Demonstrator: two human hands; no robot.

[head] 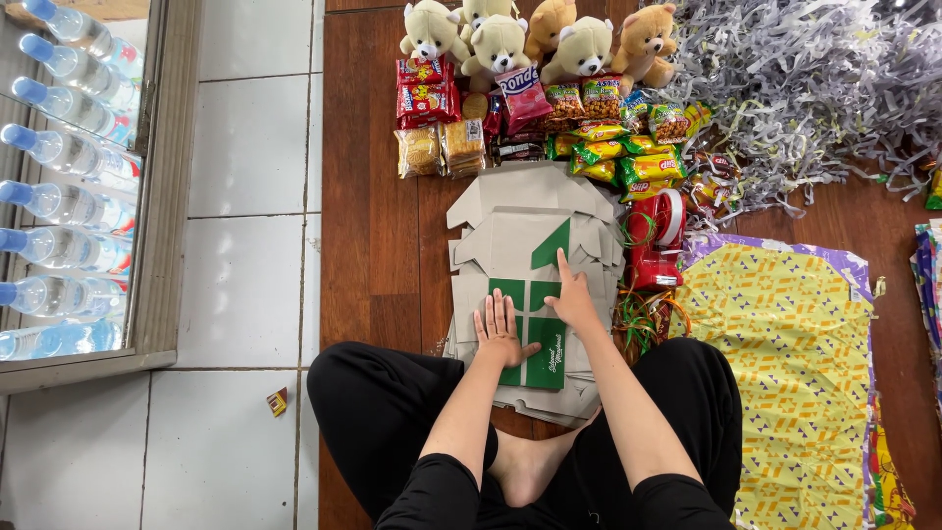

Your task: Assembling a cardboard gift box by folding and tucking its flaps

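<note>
You sit cross-legged where dark wooden floor [368, 226] meets white tiles [240, 324]. Both your hands lie open and flat: left hand [500, 329] and right hand [571, 297] press the flattened cardboard box [520, 245] with green panels, on the floor before your knees. Six teddy bears [549, 39] line the far edge beyond snack packets [549, 123]; shredded paper [805, 88] fills the far right corner, yellow wrapping paper [785, 344] lies right. Free room is on the tiles.

Scene evenly lit by bright, soft light; source not seen. Only faint shadows cast under left hand [502, 329] and right hand [572, 297] on flattened cardboard box [530, 236]. Mild glare noted on white floor tiles [250, 147]. Focus sharp throughout; slight wide-angle bending seen at left edge.
</note>
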